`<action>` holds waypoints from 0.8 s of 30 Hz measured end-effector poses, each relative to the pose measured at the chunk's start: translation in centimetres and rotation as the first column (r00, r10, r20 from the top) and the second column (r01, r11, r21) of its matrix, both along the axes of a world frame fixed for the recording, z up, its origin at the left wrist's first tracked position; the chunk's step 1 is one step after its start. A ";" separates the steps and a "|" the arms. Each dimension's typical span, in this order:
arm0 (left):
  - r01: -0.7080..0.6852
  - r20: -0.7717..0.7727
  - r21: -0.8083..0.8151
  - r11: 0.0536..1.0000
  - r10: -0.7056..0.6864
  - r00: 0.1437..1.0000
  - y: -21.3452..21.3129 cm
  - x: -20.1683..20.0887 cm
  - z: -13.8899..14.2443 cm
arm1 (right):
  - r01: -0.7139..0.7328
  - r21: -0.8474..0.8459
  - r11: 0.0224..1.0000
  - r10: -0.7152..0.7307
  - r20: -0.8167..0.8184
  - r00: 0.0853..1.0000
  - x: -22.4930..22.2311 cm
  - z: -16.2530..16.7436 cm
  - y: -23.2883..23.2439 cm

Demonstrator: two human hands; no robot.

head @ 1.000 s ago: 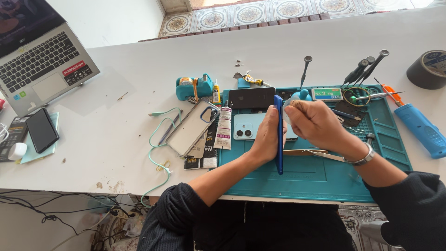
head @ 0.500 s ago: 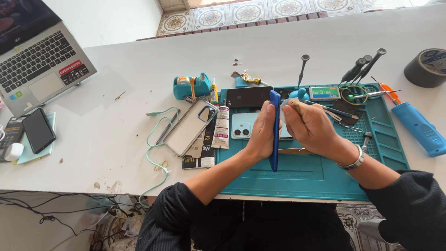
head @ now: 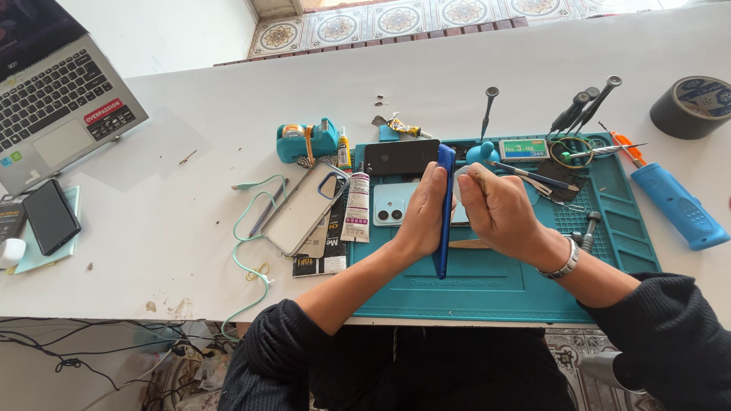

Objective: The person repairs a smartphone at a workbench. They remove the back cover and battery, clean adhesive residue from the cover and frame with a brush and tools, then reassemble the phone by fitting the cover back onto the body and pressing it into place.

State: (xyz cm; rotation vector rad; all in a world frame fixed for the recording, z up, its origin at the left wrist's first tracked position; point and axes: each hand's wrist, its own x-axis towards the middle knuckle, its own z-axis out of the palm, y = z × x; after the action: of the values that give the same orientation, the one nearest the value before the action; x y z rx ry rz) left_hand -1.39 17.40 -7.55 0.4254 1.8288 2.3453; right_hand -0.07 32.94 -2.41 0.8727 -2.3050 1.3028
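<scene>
- Head view, item one: I see the blue phone (head: 444, 209) held on edge, upright above the teal repair mat (head: 487, 289).
- Left hand (head: 421, 213): fingers clamped along the phone's left face.
- Right hand (head: 499, 209): closed against the phone's right side near its top; a metal bracelet on that wrist.
- Behind the hands on the mat: a light-blue phone back (head: 394, 204) and a black phone (head: 401, 157).
- Left of the mat, on the white table (head: 190, 221): a clear phone case (head: 303, 207), a glue tube (head: 357, 207), a green cable (head: 247, 251).
- Far left: laptop (head: 61, 106).
</scene>
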 end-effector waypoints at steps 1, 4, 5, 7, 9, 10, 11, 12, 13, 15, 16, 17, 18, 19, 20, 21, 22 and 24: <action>0.004 0.046 0.007 1.000 -0.004 0.999 -0.1 -0.1 0.0 | -0.039 0.005 0.999 0.039 -0.042 0.998 0.1 -0.2 -0.1; -0.114 -0.346 -0.128 0.985 0.063 0.936 -0.9 -0.6 0.4 | -0.093 0.020 0.996 0.094 -0.102 0.990 0.5 -0.6 -0.8; -0.107 -0.344 -0.118 0.987 0.061 0.937 -1.1 -0.6 0.5 | -0.062 0.023 0.998 0.064 -0.072 0.995 0.6 -0.7 -0.8; -0.092 -0.341 -0.090 0.992 0.056 0.938 -0.9 -0.8 0.6 | -0.025 -0.010 1.000 0.025 -0.002 1.000 0.7 -0.8 -1.2; -0.074 -0.180 -0.103 0.992 0.055 0.982 -0.9 -1.1 0.8 | -0.011 -0.087 0.996 0.019 0.097 0.995 0.8 -0.9 -1.5; -0.063 -0.096 -0.108 0.992 0.053 0.994 -0.9 -1.2 0.8 | -0.008 -0.124 0.992 0.029 0.169 0.985 0.7 -1.0 -1.7; -0.040 -0.020 -0.085 0.996 0.038 0.999 -0.9 -1.3 1.0 | -0.002 -0.159 0.987 0.040 0.234 0.971 0.3 -0.9 -1.7; -0.015 0.056 -0.059 0.998 0.019 0.998 -0.9 -1.4 1.2 | 0.008 -0.192 0.981 0.051 0.299 0.953 0.1 -1.0 -1.7; 0.008 0.131 -0.031 0.999 -0.004 0.991 -1.2 -1.4 1.3 | 0.021 -0.219 0.975 0.046 0.296 0.954 -0.2 -1.0 -1.7; 0.054 0.095 -0.040 0.998 -0.050 0.994 -1.5 -1.4 1.6 | 0.056 -0.272 0.961 0.029 0.298 0.954 -0.5 -1.2 -1.6; 0.079 0.075 -0.045 0.996 -0.076 0.994 -1.6 -1.4 1.8 | 0.048 -0.346 0.937 0.066 0.310 0.948 -0.5 -1.3 -1.6; 0.086 0.036 -0.063 0.994 -0.084 0.996 -1.8 -1.3 1.9 | 0.040 -0.417 0.908 0.104 0.318 0.942 -0.6 -1.5 -1.5; 0.093 0.001 -0.080 0.992 -0.093 0.996 -1.8 -1.0 1.9 | 0.038 -0.484 0.874 0.141 0.327 0.934 -0.4 -1.6 -1.4; 0.099 -0.037 -0.098 0.990 -0.103 0.994 -1.7 -1.0 1.9 | 0.030 -0.494 0.869 0.159 0.336 0.928 -0.4 -1.8 -1.4; 0.091 -0.021 -0.075 0.993 -0.093 0.995 -1.7 -1.0 1.9 | 0.020 -0.507 0.862 0.179 0.340 0.923 -0.5 -1.9 -1.4; 0.085 -0.001 -0.054 0.995 -0.085 0.996 -1.6 -1.0 1.7 | 0.013 -0.519 0.855 0.196 0.347 0.917 -0.5 -2.0 -1.3; 0.080 0.024 -0.032 0.996 -0.079 0.997 -1.5 -0.9 1.6 | 0.021 -0.518 0.855 0.209 0.381 0.900 -0.5 -2.0 -1.2; 0.077 0.014 -0.035 0.996 -0.077 0.997 -1.6 -1.3 1.3 | 0.037 -0.514 0.857 0.231 0.447 0.864 -1.0 -1.8 -0.7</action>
State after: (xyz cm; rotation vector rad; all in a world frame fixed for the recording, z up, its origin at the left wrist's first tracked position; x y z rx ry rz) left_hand -2.71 15.81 -6.22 0.4665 1.8113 2.2568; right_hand -1.06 32.26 -4.24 0.5153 -2.0704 2.2717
